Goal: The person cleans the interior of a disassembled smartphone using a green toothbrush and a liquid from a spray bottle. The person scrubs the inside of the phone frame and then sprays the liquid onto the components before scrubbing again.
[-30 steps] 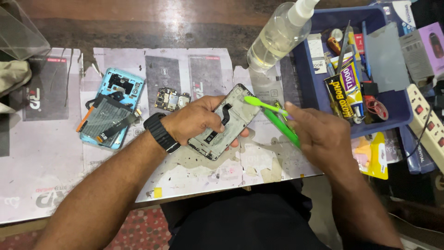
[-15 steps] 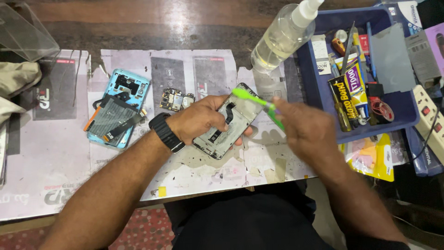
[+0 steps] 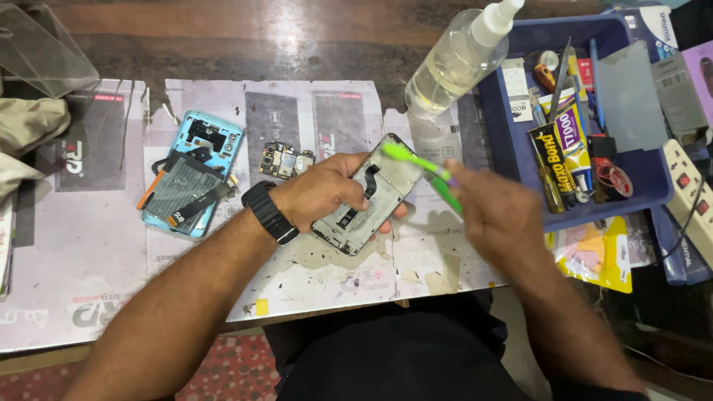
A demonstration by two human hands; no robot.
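- At the upper left corner of the frame lies a clear plastic box [image 3: 41,44], its inside not readable, with a beige cloth [image 3: 22,137] just below it at the left edge.
- Left of centre, a blue phone shell [image 3: 194,171] lies open on the stained work mat [image 3: 96,252]; a dark ribbon part lies across it, and a small circuit board [image 3: 286,160] lies just to its right.
- At centre, the left hand [image 3: 323,189], a black watch [image 3: 269,213] on its wrist, is curled around an opened phone frame [image 3: 368,197], thumb across its face, fingers beneath; the frame is tilted above the mat.
- Right of centre, the right hand [image 3: 494,215], blurred, pinches a green toothbrush [image 3: 420,167] whose head touches the frame's upper end.
- Above the brush, a clear spray bottle [image 3: 453,63] of colourless liquid leans toward the upper right.
- In the upper right stands a blue tray [image 3: 505,141] holding glue tubes, a metal blade, a grey card, red wire and small tools.
- Below the tray lies a yellow packet [image 3: 598,252]; a white power strip [image 3: 691,197] runs along the right edge.
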